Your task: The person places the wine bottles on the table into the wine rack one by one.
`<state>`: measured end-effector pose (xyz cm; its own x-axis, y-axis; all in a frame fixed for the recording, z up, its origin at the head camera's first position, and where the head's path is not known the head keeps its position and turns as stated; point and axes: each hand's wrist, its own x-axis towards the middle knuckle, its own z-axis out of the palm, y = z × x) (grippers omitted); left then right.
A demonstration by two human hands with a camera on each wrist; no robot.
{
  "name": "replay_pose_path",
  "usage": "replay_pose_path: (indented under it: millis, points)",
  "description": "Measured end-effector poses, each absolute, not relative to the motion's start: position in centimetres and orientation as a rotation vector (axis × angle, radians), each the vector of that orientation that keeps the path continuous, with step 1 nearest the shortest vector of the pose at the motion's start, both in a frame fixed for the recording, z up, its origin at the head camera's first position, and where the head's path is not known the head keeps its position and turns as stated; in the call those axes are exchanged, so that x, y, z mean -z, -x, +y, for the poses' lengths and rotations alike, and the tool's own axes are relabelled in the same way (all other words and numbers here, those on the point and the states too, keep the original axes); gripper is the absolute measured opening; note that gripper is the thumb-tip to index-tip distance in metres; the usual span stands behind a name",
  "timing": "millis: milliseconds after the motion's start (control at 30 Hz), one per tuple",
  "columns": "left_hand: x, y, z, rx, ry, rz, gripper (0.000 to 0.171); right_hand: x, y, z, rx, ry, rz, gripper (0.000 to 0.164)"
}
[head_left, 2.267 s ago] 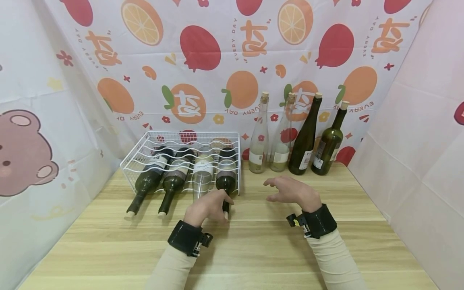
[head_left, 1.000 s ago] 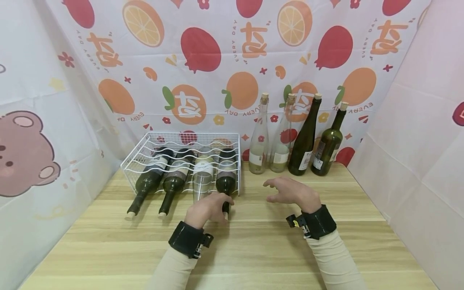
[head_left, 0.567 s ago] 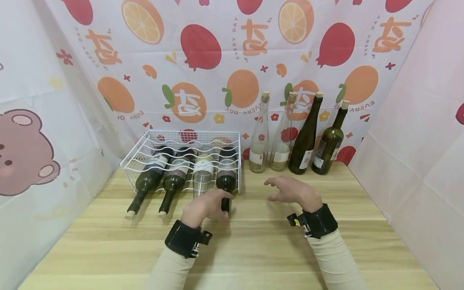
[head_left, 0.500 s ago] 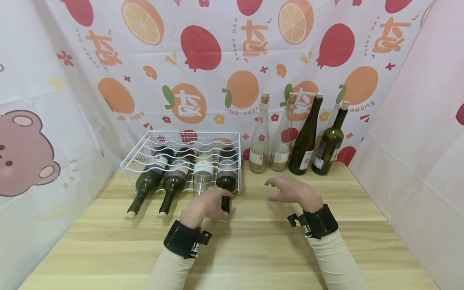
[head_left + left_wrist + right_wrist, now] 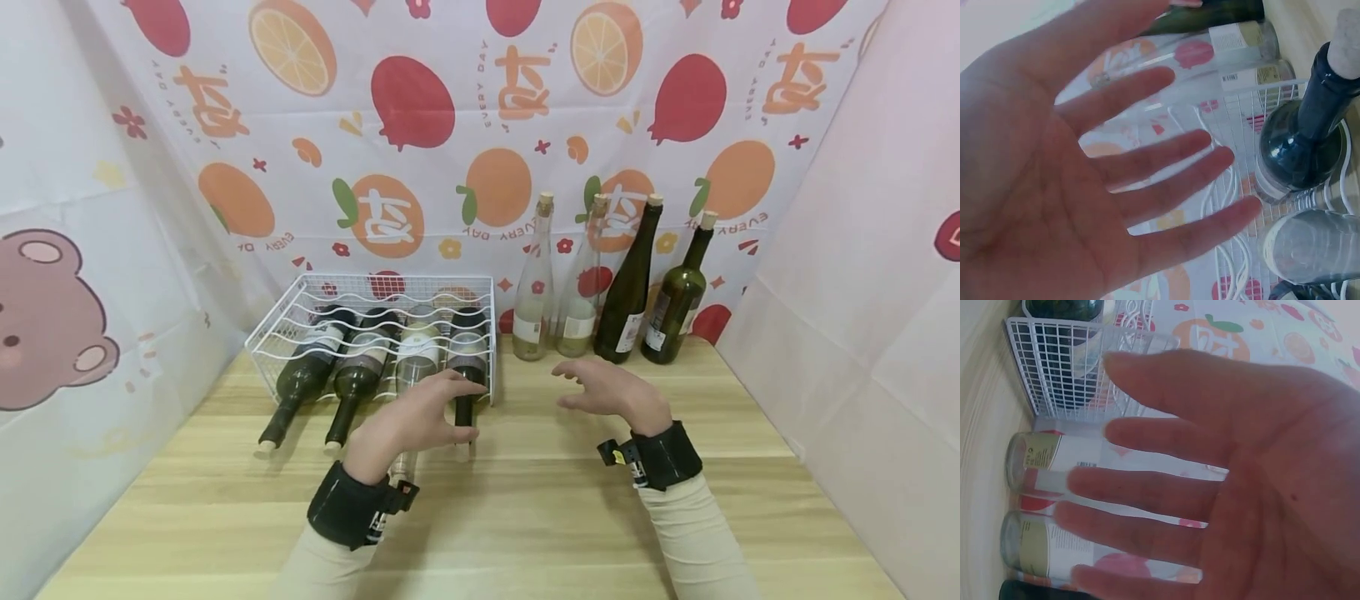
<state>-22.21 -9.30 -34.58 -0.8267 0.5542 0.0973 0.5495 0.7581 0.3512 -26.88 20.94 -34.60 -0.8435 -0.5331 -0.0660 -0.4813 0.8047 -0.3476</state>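
In the head view my left hand hovers over the bottle necks at the front of a white wire wine rack. Its fingers are spread and hold nothing, as the left wrist view shows. Nearest to it is the rightmost dark green wine bottle, lying corked in the rack. Beside that lies a clear bottle, its neck partly hidden behind the hand. Two more dark wine bottles lie further left. My right hand is over the table in front of the standing bottles, fingers extended, touching nothing.
Two clear bottles and two dark green ones stand corked at the back right of the wooden table. A fruit-print cloth hangs behind; pale cloths flank both sides.
My left hand has drawn left from the rightmost bottle's neck, and its thumb and fingers have spread wider. The right hand has barely moved. The bottles and rack stay in place.
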Motion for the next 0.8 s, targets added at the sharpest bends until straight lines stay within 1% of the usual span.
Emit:
replay_pose_path:
  millis: [200,367,633,800]
  points:
    - [34.5,21.3,-10.2,-0.569,-0.993,2.883,0.055,35.3,27.7,21.2,0.517,0.844,3.03,0.041]
    - [34.5,21.1,-10.9,-0.575,-1.013,2.834,0.054,35.6,28.9,21.0,0.63,0.793,3.157,0.045]
    - [35.0,20.9,-11.3,-0.563,-1.084,2.789,0.048,35.5,32.3,20.5,0.861,0.656,3.213,0.06]
    - [35.2,20.7,-11.2,-0.563,-1.091,2.734,0.049,35.1,35.1,19.8,0.991,0.57,3.186,0.072]
